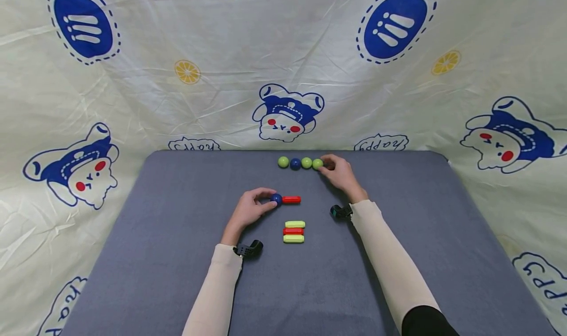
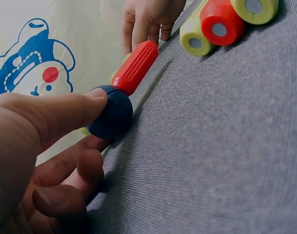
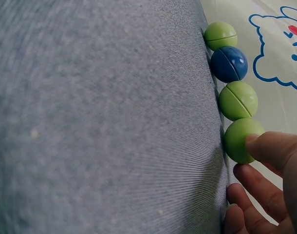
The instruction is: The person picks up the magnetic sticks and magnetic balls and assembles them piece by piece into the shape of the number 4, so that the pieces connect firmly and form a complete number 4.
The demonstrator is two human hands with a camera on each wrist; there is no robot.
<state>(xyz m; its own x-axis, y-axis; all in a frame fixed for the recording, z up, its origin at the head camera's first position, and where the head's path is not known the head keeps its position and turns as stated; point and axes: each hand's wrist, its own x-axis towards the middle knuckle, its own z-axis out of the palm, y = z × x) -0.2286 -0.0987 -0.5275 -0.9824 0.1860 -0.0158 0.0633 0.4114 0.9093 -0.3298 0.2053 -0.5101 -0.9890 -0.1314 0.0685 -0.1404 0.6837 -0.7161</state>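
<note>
A dark blue ball [image 1: 276, 199] is pinched between the thumb and fingers of my left hand [image 1: 251, 208]. To its right a red ribbed rod [image 1: 291, 199] joins the ball end-on; the left wrist view shows this red rod [image 2: 136, 67] meeting the blue ball [image 2: 112, 113]. Farther back, my right hand [image 1: 340, 172] has its thumb and fingers around the rightmost green ball [image 1: 317, 164], seen close as a green ball [image 3: 242, 140] in the right wrist view. That ball ends a row with another green ball [image 1: 306, 163], a blue ball [image 1: 295, 164] and a green ball [image 1: 283, 162].
Nearer the front, two yellow-green rods [image 1: 295, 224] lie side by side with a red rod [image 1: 293, 231] between them. The grey cloth-covered table [image 1: 177, 267] ends at the back against a printed white sheet [image 1: 221, 105].
</note>
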